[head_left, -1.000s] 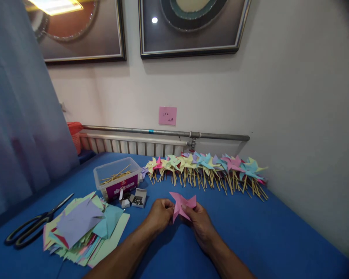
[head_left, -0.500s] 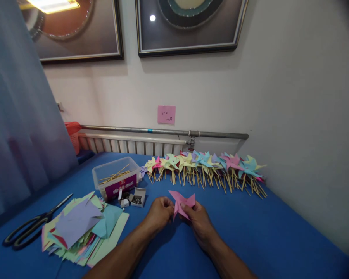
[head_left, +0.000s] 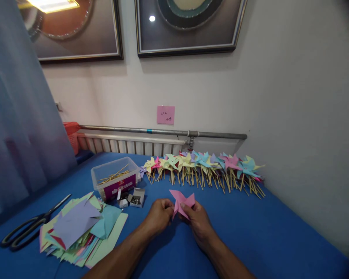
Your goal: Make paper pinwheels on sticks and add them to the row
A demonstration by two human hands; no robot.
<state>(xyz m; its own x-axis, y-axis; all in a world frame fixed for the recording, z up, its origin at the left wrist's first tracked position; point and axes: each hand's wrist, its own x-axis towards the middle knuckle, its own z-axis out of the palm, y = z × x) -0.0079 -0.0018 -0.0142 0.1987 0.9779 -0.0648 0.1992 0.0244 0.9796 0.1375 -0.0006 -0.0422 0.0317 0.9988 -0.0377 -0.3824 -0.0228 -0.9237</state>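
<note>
A pink paper pinwheel shape [head_left: 181, 201] is held just above the blue table [head_left: 267, 232], pinched between both hands. My left hand [head_left: 159, 214] grips its left side with closed fingers. My right hand [head_left: 198, 223] pinches its right side with thumb and fingers. A small open box of pins [head_left: 136, 198] lies just left of my left hand. Behind the hands a long row of finished paper pinwheels on sticks [head_left: 203, 168] lies along the wall.
A clear plastic tub of wooden sticks [head_left: 115, 179] stands at the back left. A loose pile of coloured cut paper squares [head_left: 80, 228] lies at the left, with black scissors [head_left: 31, 226] beyond it. A curtain hangs at far left; a radiator runs along the wall.
The hands and the pink paper have hardly moved; the view has shifted slightly.
</note>
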